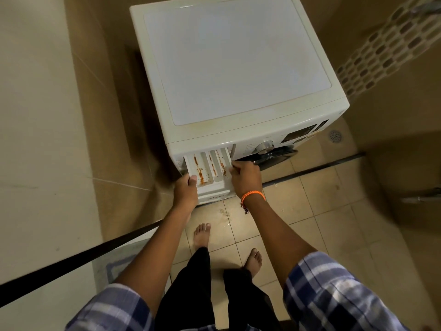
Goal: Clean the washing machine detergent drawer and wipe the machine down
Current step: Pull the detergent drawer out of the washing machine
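- Nearest the camera are two plaid sleeves [334, 295] in blue and white, black trousers, and two bare feet [202, 235] on the beige floor tiles [298, 211].
- An orange braided wristband [252, 196] sits on the right wrist.
- The left hand [185, 191] grips the left front corner of the detergent drawer [210, 170], with its thumb curled over the rim and the other fingers under the edge (hidden from view).
- The right hand [245, 179] holds the drawer's right side, with fingers curled over the right wall near the opening.
- The drawer is pulled well out of its slot at the upper left of the machine's front. It is white, split into long compartments, and streaked with rusty brown residue [202, 174].
- Just right of the drawer are a silver control knob [264, 147] and a dark display panel [301, 134], with the dark door rim [276, 158] below.
- The washing machine [236, 68] has a pale, flat, slightly yellowed top.
- A round floor drain [335, 136] lies beyond the machine's right corner, and a patterned tile strip [386, 46] runs up the far wall.
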Motion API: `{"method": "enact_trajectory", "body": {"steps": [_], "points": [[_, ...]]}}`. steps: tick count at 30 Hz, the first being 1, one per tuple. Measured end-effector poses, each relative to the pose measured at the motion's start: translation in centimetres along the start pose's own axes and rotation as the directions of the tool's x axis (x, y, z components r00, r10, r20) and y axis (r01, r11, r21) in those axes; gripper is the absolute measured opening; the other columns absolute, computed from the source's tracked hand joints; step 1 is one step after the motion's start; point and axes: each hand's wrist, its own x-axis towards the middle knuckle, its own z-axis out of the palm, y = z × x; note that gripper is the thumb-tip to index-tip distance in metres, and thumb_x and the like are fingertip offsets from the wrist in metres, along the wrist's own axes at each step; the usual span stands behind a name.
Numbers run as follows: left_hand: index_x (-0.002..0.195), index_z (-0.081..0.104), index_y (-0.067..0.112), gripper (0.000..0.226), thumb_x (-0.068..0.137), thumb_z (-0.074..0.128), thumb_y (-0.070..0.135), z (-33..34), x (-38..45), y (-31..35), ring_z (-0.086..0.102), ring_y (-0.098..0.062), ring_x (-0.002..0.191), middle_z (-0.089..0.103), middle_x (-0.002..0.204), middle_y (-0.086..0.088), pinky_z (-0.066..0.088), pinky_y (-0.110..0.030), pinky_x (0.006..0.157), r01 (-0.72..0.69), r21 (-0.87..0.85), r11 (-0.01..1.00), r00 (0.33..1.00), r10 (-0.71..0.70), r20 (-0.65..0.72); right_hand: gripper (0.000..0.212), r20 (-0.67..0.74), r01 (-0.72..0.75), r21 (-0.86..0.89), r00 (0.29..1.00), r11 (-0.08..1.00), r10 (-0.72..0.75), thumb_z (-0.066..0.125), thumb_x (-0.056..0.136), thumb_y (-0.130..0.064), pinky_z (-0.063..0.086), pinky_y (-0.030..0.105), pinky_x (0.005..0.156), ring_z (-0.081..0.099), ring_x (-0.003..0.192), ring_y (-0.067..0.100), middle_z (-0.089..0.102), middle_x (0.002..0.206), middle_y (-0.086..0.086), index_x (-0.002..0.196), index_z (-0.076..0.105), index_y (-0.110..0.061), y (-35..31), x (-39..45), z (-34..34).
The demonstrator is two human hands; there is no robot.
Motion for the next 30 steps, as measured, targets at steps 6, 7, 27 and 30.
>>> {"method": "enact_trajectory", "body": {"steps": [6, 7, 27, 30], "points": [[0.143, 0.06, 0.007, 0.036, 0.114, 0.042, 0.02, 0.7, -2.0, -1.0, 0.06, -0.027, 0.131, 0.063, 0.146, -0.014, 0.048, -0.031, 0.097, 0.004, 0.034, 0.999, 1.0, -0.004, 0.001, 0.011, -0.027, 0.038, -0.119, 0.999, 0.992, -0.042, 0.061, 0.103, -0.011, 0.064, 0.045, 0.075, 0.073, 0.087, 0.025, 0.075, 0.093, 0.007, 0.1, 0.071, -0.013, 0.5, -2.5, -0.1], [0.143, 0.06, 0.007, 0.036, 0.114, 0.043, 0.02, 0.6, -1.9, -0.9, 0.06, -0.027, 0.131, 0.063, 0.146, -0.013, 0.047, -0.031, 0.097, 0.014, 0.024, 1.0, 1.0, -0.014, 0.002, 0.013, -0.018, 0.043, -0.138, 0.999, 0.99, -0.046, 0.061, 0.103, -0.009, 0.065, 0.045, 0.077, 0.074, 0.091, 0.026, 0.076, 0.099, 0.009, 0.111, 0.07, -0.013, 0.4, -2.5, -0.1], [0.146, 0.055, 0.005, 0.039, 0.116, 0.038, 0.025, 0.4, 0.7, 0.2, 0.06, -0.027, 0.133, 0.061, 0.145, -0.013, 0.049, -0.03, 0.095, 0.062, -0.13, 0.99, 0.998, -0.06, 0.021, 0.071, 0.171, 0.302, -0.345, 0.951, 0.888, -0.257, 0.046, 0.103, 0.004, 0.059, 0.056, 0.09, 0.065, 0.11, 0.043, 0.059, 0.128, 0.026, 0.165, 0.03, -0.028, -1.2, 0.5, 0.9], [0.145, 0.055, 0.005, 0.039, 0.116, 0.037, 0.025, 0.7, -0.7, -0.7, 0.058, -0.031, 0.136, 0.061, 0.147, -0.014, 0.048, -0.032, 0.096, 0.063, -0.115, 0.991, 0.998, -0.059, 0.033, 0.077, 0.16, 0.295, -0.314, 0.953, 0.902, -0.256, 0.05, 0.102, 0.005, 0.061, 0.052, 0.083, 0.067, 0.09, 0.034, 0.062, 0.109, 0.019, 0.166, 0.025, -0.031, 0.3, -0.9, 0.9]]}}
